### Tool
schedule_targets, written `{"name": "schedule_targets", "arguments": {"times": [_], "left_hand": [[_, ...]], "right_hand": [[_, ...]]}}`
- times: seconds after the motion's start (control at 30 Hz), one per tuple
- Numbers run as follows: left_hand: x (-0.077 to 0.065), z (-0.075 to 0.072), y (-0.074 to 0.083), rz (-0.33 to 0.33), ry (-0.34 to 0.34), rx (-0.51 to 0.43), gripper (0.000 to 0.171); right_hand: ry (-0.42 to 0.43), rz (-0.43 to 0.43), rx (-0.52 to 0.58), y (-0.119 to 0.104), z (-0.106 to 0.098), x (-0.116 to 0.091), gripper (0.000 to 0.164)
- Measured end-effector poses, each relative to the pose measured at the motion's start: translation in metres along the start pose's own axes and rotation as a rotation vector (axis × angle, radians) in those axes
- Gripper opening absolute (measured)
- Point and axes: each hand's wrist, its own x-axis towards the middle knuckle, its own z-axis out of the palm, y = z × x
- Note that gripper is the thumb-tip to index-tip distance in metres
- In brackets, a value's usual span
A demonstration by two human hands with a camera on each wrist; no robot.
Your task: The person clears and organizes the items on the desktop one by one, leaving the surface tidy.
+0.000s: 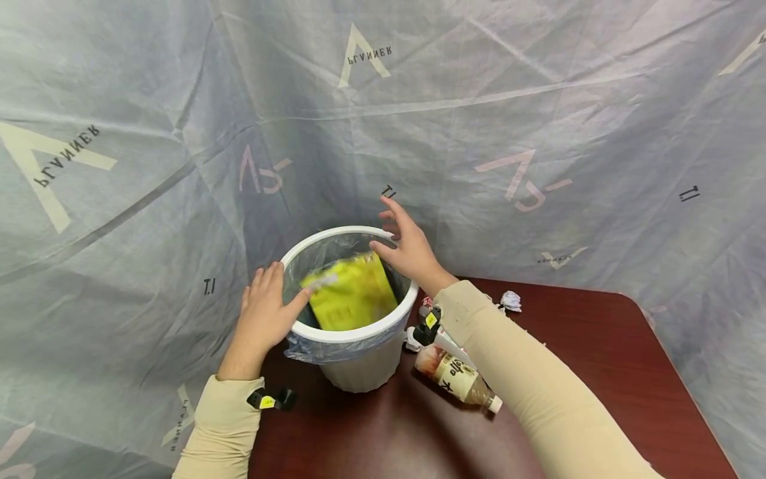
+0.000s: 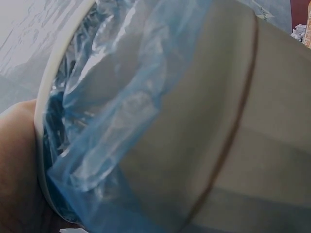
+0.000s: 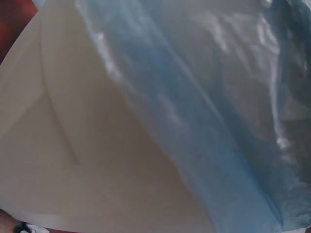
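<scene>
The pack lies tilted inside the bin; left hand at the rim, fingers fairly straight; right hand by the opposite side, fingers parted; neither grips the pack; an uneven push from the left could tip the bin onto the bottle

In your head view, lighting is diffuse; note the sheen on the table and blur on the yellow packet. Your right wrist view is dim and soft.
</scene>
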Motion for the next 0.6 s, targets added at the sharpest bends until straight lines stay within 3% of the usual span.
{"name": "schedule_targets", "arguments": {"times": [0.33,0.6], "left_hand": [[0.0,0.0,0.001,-0.001,-0.004,0.007,0.089],[0.0,0.0,0.0,-0.003,-0.001,-0.002,0.088]], "right_hand": [[0.056,-0.029,0.058,0.004,-0.007,-0.002,0.085],[0.196,-0.109,0.074,0.024,-0.047,-0.006,0.079]]}}
